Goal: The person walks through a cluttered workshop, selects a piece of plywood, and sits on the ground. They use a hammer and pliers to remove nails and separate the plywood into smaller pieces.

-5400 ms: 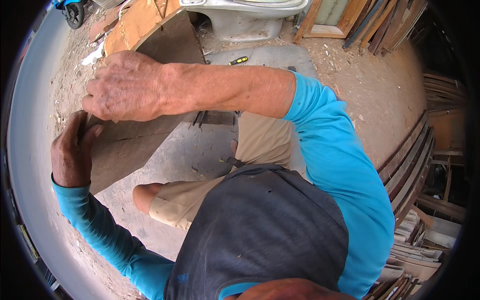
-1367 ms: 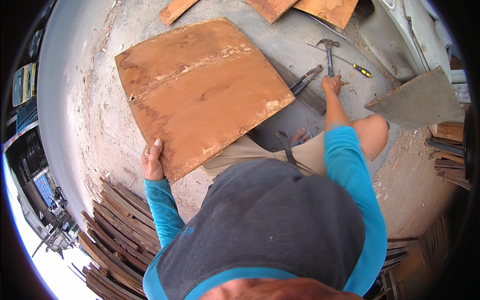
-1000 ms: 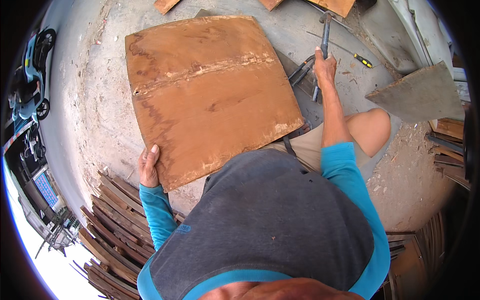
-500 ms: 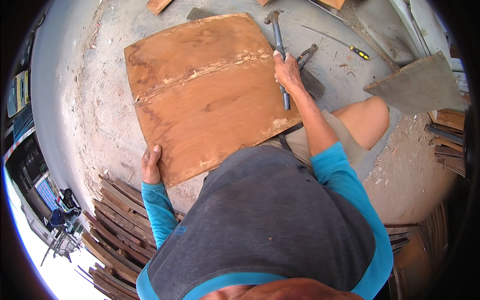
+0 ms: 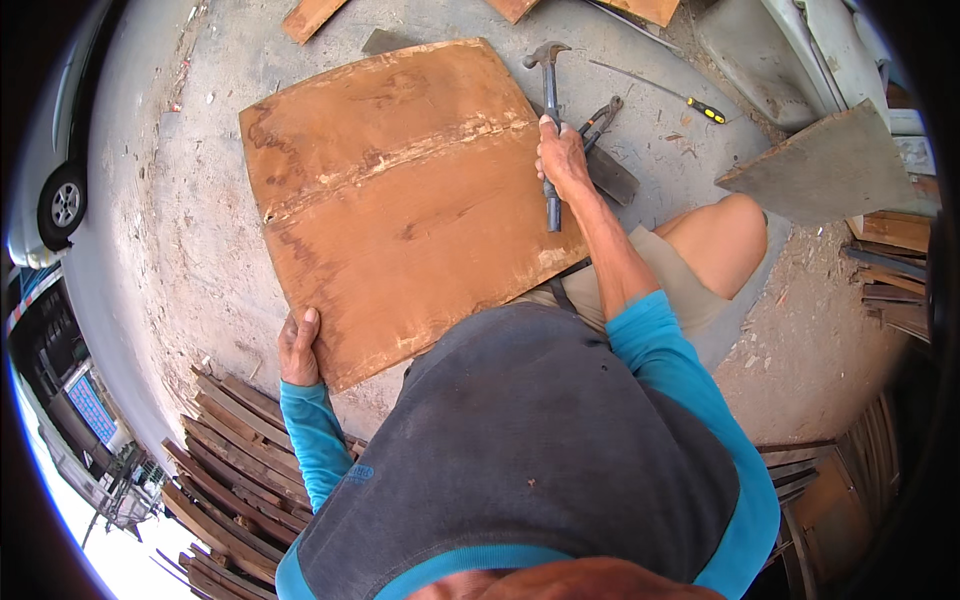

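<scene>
A large brown wooden panel point(image 5: 420, 220) with a rough pale seam across it lies before me, its near edge at my lap. My left hand point(image 5: 299, 347) grips the panel's near left corner, thumb on top and fingers hidden beneath the edge. At the right edge of the panel, my right hand point(image 5: 563, 158) is wrapped round the handle of a claw hammer point(image 5: 548, 62), whose head points away from me. Just right of that hand lie pincers point(image 5: 603, 118) and a dark flat blade-like piece point(image 5: 612, 176), partly hidden.
A yellow-and-black screwdriver point(image 5: 706, 108) lies on the concrete floor at the far right. A grey board point(image 5: 825, 170) leans beyond my bent knee. Wooden strips point(image 5: 235, 450) are stacked at the near left. Wood pieces point(image 5: 312, 16) lie at the far edge; a parked car point(image 5: 50, 190) stands far left.
The view has shifted a little, bringing the car in at the left. Both hands keep their grips on the panel and hammer; little else has moved.
</scene>
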Action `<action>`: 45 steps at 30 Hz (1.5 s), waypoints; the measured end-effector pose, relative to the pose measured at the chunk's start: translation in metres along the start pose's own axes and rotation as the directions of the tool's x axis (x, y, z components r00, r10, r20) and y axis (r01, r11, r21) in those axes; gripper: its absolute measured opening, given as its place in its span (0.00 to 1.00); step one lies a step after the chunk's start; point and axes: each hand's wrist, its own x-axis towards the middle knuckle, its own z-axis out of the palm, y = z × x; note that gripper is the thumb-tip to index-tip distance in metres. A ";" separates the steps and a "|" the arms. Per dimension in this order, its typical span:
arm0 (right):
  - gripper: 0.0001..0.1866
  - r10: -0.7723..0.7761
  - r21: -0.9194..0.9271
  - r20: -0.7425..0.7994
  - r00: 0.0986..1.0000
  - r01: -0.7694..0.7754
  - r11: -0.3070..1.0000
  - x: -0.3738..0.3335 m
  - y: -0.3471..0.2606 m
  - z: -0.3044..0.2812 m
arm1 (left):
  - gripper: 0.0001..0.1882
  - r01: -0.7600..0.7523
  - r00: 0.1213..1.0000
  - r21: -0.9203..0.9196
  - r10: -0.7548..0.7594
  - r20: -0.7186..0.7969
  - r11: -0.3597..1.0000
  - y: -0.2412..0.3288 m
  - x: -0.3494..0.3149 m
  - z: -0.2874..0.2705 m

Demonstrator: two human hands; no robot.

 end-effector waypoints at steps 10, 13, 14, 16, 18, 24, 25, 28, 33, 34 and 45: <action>0.33 0.012 -0.222 0.126 0.992 0.016 0.975 0.002 0.001 -0.006 | 0.28 0.012 0.999 -0.056 -0.010 0.036 0.998 0.005 0.000 0.003; 0.34 -0.114 -0.174 -0.004 0.993 0.112 0.978 0.026 0.011 -0.011 | 0.28 -0.007 0.999 -0.049 0.009 0.037 0.999 0.007 0.003 0.008; 0.35 -0.076 -0.153 0.020 0.997 0.079 0.985 0.015 0.003 -0.014 | 0.28 0.027 0.999 -0.050 -0.025 0.038 0.998 0.003 0.002 0.002; 0.35 -0.012 -0.111 0.023 1.000 0.014 0.994 0.001 -0.008 -0.023 | 0.29 0.044 0.998 -0.082 -0.040 0.041 0.996 -0.001 -0.002 0.001; 0.34 0.039 -0.054 -0.016 0.999 -0.040 0.998 0.002 -0.010 -0.038 | 0.29 0.016 0.999 -0.127 -0.012 0.034 0.992 0.004 -0.004 0.006; 0.28 -0.267 -0.469 -0.463 0.845 0.022 0.883 0.039 0.030 -0.079 | 0.44 -0.328 0.944 -0.122 0.318 -0.090 0.937 0.061 -0.025 0.040; 0.27 -0.181 -0.442 -0.472 0.863 -0.055 0.895 0.037 0.026 -0.088 | 0.46 -0.342 0.940 -0.076 0.339 -0.048 0.937 0.074 -0.026 0.044; 0.27 -0.061 -0.381 -0.518 0.853 -0.167 0.909 0.038 0.022 -0.114 | 0.51 -0.398 0.917 0.045 0.397 0.034 0.916 0.115 -0.032 0.058; 0.36 -0.495 -0.526 -0.394 0.774 0.252 0.812 0.016 -0.010 -0.132 | 0.41 -0.529 0.837 0.115 0.494 0.235 0.841 0.159 -0.034 0.073; 0.40 -0.507 -0.366 -0.199 0.839 0.416 0.832 -0.020 -0.046 -0.125 | 0.38 -0.497 0.852 0.094 0.466 0.237 0.862 0.166 -0.043 0.075; 0.43 -0.938 0.030 0.285 0.197 0.976 0.214 -0.254 -0.136 -0.127 | 0.35 -0.665 0.589 0.014 0.513 0.624 0.746 0.240 -0.037 0.182</action>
